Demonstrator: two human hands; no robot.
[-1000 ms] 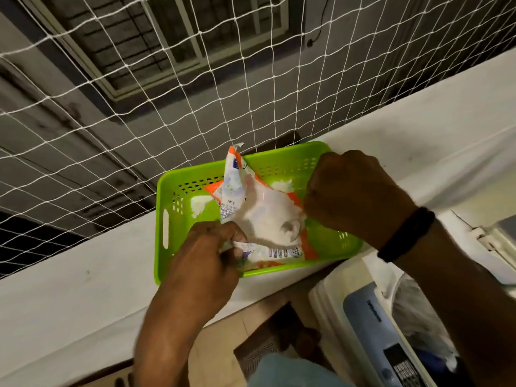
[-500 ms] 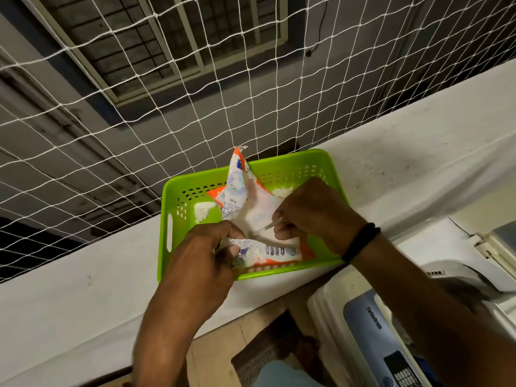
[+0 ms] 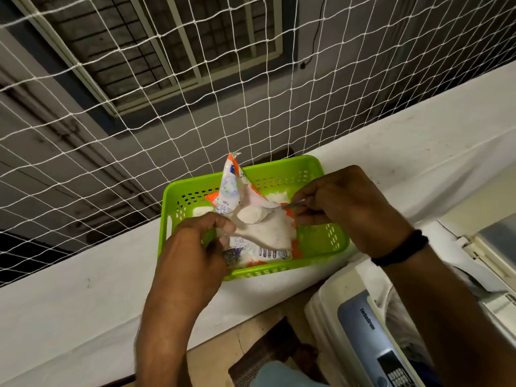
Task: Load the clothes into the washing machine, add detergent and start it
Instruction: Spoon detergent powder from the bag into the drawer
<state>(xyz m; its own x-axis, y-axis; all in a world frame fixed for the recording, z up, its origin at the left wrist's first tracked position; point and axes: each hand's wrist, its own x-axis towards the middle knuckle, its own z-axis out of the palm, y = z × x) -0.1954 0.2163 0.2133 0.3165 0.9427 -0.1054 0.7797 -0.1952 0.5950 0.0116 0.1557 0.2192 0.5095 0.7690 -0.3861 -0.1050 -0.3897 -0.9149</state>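
An orange and white detergent packet (image 3: pixel 262 238) lies open in a bright green perforated basket (image 3: pixel 321 241) on a white ledge. My left hand (image 3: pixel 195 247) pinches the packet's edge at its left side and holds the mouth open. My right hand (image 3: pixel 346 205) grips a metal spoon (image 3: pixel 252 214) by its handle. The spoon's bowl is heaped with white powder and hovers just above the packet's opening. The washing machine (image 3: pixel 371 336) stands at the lower right, with a blue control panel; my right forearm hides most of its tub.
A white rope net (image 3: pixel 195 93) runs along the far side of the ledge (image 3: pixel 69 317), right behind the basket. Beyond it are a grey wall and a barred window. A dark mat (image 3: pixel 268 356) lies on the floor below the ledge.
My right hand went into the packet with the spoon and has come up with a heaped spoonful of powder. My left hand kept its hold on the packet.
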